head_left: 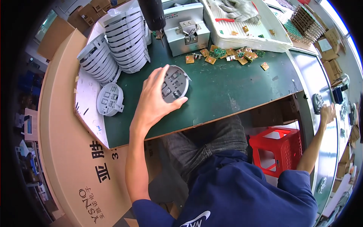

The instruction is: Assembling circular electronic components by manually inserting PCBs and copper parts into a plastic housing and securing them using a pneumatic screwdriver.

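My left hand (157,92) was half open in a curve, thumb and fingers spread around the rim of a round grey plastic housing (176,82), gripping it over the green desk (219,96) with its compartments facing up. Taking that housing as the clock's centre, my right hand (328,113) was far out at 3 o'clock, fingers curled by a dark round part (318,102) on a long metal-edged strip (327,155); I cannot tell whether they had hold of it. A single grey housing (109,99) lay at 9 o'clock, and two stacks of grey housings (126,41) rose at 10. A black electric screwdriver (153,17) hung between 11 and 12, just beside a grey metal machine (189,38) at 12. Small circuit boards (211,59) lay scattered around 2, near a white tray (257,44) holding a pale glove (242,13).
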{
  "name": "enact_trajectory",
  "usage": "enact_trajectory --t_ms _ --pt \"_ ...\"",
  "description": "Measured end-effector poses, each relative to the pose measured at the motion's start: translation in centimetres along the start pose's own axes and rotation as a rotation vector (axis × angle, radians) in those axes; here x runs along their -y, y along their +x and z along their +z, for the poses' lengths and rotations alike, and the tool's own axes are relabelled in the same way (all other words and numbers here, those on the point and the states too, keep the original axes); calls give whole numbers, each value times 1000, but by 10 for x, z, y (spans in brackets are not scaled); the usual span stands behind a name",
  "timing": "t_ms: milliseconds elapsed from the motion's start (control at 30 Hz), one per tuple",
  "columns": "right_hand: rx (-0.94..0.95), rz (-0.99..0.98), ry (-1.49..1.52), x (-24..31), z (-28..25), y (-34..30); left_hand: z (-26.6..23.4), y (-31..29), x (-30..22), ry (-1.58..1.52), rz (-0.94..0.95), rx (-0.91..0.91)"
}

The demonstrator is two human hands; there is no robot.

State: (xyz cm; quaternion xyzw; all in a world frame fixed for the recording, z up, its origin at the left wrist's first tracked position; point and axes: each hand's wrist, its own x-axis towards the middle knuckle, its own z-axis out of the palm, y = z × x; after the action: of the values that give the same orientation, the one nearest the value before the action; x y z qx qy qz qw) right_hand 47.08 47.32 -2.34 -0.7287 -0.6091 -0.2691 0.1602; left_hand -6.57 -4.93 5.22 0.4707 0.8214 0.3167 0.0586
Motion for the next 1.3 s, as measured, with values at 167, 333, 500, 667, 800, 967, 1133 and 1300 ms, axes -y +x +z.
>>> enact_trajectory --t_ms 167,333,500,667,800,967,1133,1300 --pt "415 -517 1253 153 -163 -75 23 -5 3 -1150 3 6" --pt "349 -1206 1237 304 -259 -203 35 -15 -8 -2183 -59 -52" --pt "183 -1123 1141 351 -252 -235 35 -30 -2 -2243 -23 -34" --pt "185 -1159 1242 347 -254 -241 32 -38 7 -2258 -2 -28" --pt "217 -1221 1270 342 -250 -233 33 -36 6 -2231 37 29" --pt "620 -1193 1315 330 -259 -218 35 -32 1 -2160 61 48" --pt "694 -1289 1193 334 -253 -206 30 -35 1 -2038 88 48" --pt "705 -1297 1393 334 -267 -236 20 -101 -2 -2118 118 -97"
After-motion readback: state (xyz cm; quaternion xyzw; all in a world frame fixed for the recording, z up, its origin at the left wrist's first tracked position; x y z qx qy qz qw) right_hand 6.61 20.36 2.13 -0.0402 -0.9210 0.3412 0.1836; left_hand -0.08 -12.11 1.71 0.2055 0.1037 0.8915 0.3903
